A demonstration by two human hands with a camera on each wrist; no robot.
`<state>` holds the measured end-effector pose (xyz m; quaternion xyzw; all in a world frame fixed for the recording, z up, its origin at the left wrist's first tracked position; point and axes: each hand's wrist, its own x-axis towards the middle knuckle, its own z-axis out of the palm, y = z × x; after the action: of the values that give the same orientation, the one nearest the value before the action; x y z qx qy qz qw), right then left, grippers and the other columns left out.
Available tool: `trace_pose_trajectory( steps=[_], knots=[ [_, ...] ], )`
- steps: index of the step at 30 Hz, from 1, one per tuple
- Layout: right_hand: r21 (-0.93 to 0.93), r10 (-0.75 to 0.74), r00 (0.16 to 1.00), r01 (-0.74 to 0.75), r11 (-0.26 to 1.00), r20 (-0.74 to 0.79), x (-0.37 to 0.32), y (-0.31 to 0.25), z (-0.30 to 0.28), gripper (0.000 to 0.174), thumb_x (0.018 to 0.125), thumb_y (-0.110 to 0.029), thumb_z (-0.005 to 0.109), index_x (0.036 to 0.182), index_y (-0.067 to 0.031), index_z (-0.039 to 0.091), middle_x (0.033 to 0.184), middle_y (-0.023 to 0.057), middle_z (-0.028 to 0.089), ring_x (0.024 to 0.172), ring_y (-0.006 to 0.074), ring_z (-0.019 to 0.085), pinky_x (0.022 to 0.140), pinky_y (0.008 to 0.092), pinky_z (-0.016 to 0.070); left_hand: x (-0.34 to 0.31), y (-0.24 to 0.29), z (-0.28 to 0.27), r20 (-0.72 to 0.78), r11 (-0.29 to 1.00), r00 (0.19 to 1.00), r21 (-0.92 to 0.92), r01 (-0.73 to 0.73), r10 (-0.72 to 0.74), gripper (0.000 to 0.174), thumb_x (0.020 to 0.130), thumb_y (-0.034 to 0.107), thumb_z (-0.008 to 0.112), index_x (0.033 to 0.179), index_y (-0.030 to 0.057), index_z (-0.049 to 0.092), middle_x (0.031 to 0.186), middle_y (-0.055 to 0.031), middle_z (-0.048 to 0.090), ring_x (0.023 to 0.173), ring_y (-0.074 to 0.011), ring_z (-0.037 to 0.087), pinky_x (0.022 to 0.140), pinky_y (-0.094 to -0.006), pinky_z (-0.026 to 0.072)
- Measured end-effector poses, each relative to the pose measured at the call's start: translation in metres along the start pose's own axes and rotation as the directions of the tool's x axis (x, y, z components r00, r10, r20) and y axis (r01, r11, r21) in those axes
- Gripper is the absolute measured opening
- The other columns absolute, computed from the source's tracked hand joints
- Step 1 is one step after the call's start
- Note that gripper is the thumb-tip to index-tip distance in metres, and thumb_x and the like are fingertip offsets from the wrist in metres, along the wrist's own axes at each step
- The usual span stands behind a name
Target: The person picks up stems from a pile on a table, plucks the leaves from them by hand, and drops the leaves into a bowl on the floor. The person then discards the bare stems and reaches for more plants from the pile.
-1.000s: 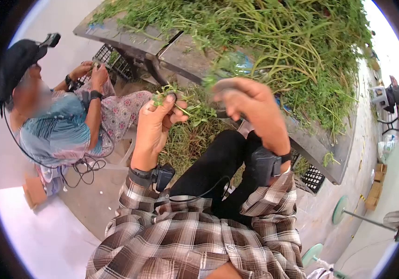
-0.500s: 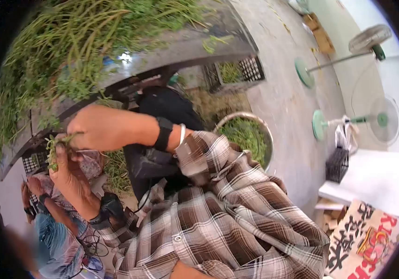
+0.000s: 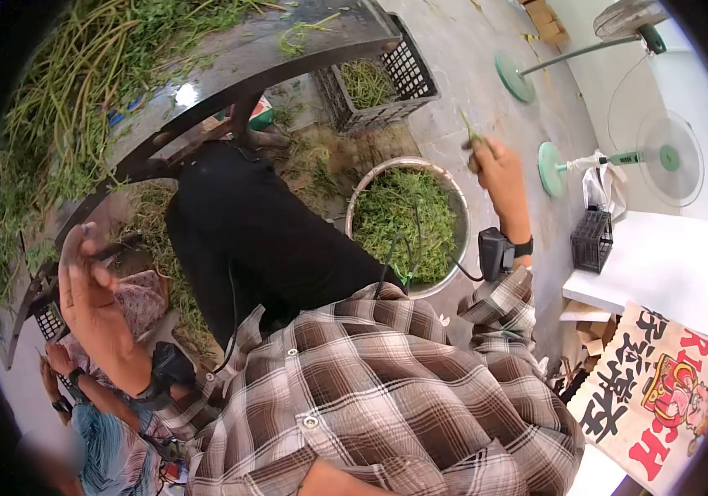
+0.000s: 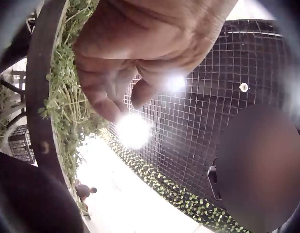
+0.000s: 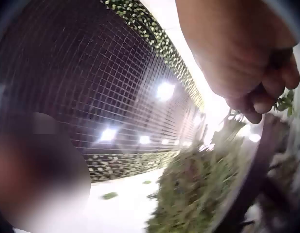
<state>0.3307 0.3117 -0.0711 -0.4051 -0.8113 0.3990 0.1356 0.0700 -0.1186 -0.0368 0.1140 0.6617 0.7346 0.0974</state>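
My right hand [image 3: 498, 178] is raised past the far side of a round basin [image 3: 465, 219] heaped with cut greens [image 3: 403, 223]. It pinches a small green sprig [image 3: 468, 126] whose stem points up; some of its leaves [image 5: 286, 102] show by the curled fingers in the right wrist view. At the left, my left hand [image 3: 94, 298] is held up near the table edge, fingers loosely bent and nothing between them. The left wrist view shows that hand [image 4: 140, 48] with thumb and fingertips apart.
Long-stemmed greens [image 3: 81, 91] are piled on the dark table [image 3: 288, 62]. Beneath its corner sits a black crate [image 3: 387, 107] with stems inside. Another person [image 3: 102, 422] sits at lower left. Two green-based fans [image 3: 515, 78] stand at right, near a white surface [image 3: 643, 256].
My view has turned right, bringing the basin into sight. My hands came together at the sprig, then parted; the right carried a sprig out past the basin, and the left is now empty.
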Motion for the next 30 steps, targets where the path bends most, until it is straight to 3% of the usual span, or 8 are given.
trace_pose_trajectory(
  steps=[3,5,9,12,14,15,20,30],
  knots=[
    [-0.292,0.194,0.981,-0.183,0.939,0.007,-0.012,0.126,-0.008,0.025,0.082,-0.023,0.052,0.090,-0.0016,0.062,0.069,0.0114,0.061,0.062,0.0256,0.056,0.058,0.0353,0.0413,0.005,-0.008,-0.021,-0.044,0.999,0.999,-0.030,0.018,-0.020,0.046,0.093,0.023,0.047,0.128,-0.0054,0.038,0.105,-0.0047,0.054,0.073,-0.0071,0.045,0.060,-0.0224,0.0382],
    [-0.530,-0.145,0.952,-0.020,0.848,-0.268,-0.026,0.191,-0.003,0.029,0.078,-0.023,0.054,0.093,-0.0005,0.061,0.081,0.0183,0.062,0.076,0.0338,0.058,0.069,0.0385,0.0437,0.006,-0.008,-0.028,-0.059,1.000,0.998,-0.020,0.018,-0.019,0.047,0.093,0.023,0.046,0.129,-0.0048,0.037,0.105,-0.0045,0.052,0.074,-0.0077,0.044,0.061,-0.0223,0.0376],
    [-0.349,0.110,0.976,-0.170,0.922,-0.187,-0.030,0.180,0.001,0.031,0.075,-0.023,0.055,0.096,0.0000,0.061,0.086,0.0200,0.061,0.084,0.0339,0.057,0.076,0.0381,0.0434,0.008,-0.007,-0.037,-0.088,0.999,0.996,-0.023,0.028,-0.030,0.044,0.093,0.023,0.046,0.128,-0.0037,0.039,0.104,-0.0043,0.053,0.073,-0.0075,0.044,0.060,-0.0222,0.0370],
    [-0.169,0.095,0.991,-0.111,0.979,-0.099,-0.010,0.117,0.015,0.027,0.078,-0.019,0.054,0.096,0.0003,0.060,0.070,0.0120,0.060,0.057,0.0209,0.058,0.055,0.0320,0.0446,0.005,-0.002,-0.017,-0.155,0.999,0.987,-0.018,0.045,-0.047,0.041,0.092,0.022,0.048,0.124,-0.0034,0.043,0.098,-0.0038,0.055,0.068,-0.0069,0.044,0.057,-0.0222,0.0371],
    [-0.144,-0.071,0.996,0.063,0.988,-0.055,0.006,0.074,0.024,0.024,0.080,-0.016,0.052,0.097,-0.0004,0.060,0.063,0.0069,0.057,0.049,0.0136,0.053,0.047,0.0268,0.0409,-0.002,0.011,0.004,-0.177,0.998,0.983,0.011,0.058,-0.055,0.036,0.090,0.021,0.050,0.117,-0.0032,0.049,0.091,-0.0039,0.057,0.061,-0.0064,0.046,0.053,-0.0202,0.0385],
    [0.015,-0.003,1.000,0.003,1.000,0.008,0.015,0.050,0.030,0.024,0.081,-0.013,0.050,0.101,-0.0009,0.059,0.068,0.0074,0.059,0.054,0.0124,0.055,0.049,0.0250,0.0417,-0.004,0.017,0.013,-0.178,0.999,0.984,0.035,0.025,-0.019,0.032,0.089,0.020,0.051,0.112,-0.0030,0.053,0.087,-0.0046,0.058,0.058,-0.0061,0.047,0.052,-0.0182,0.0397],
    [0.426,-0.197,0.961,0.098,0.899,0.194,0.060,-0.081,0.056,0.024,0.086,-0.010,0.047,0.103,0.0016,0.057,0.090,0.0085,0.060,0.070,0.0116,0.057,0.056,0.0237,0.0463,-0.005,0.029,0.012,-0.206,0.995,0.978,-0.100,0.009,-0.029,0.027,0.089,0.018,0.053,0.106,-0.0027,0.056,0.085,-0.0053,0.060,0.057,-0.0064,0.052,0.050,-0.0199,0.0439],
    [0.730,-0.540,0.715,0.061,0.681,0.444,0.128,-0.286,0.125,0.023,0.088,-0.010,0.047,0.107,0.0017,0.053,0.101,0.0093,0.059,0.075,0.0120,0.056,0.061,0.0240,0.0476,-0.010,0.039,-0.005,-0.251,0.988,0.967,-0.154,-0.006,-0.033,0.026,0.086,0.018,0.055,0.103,-0.0012,0.059,0.084,-0.0040,0.060,0.059,-0.0051,0.051,0.052,-0.0187,0.0434]
  ],
)
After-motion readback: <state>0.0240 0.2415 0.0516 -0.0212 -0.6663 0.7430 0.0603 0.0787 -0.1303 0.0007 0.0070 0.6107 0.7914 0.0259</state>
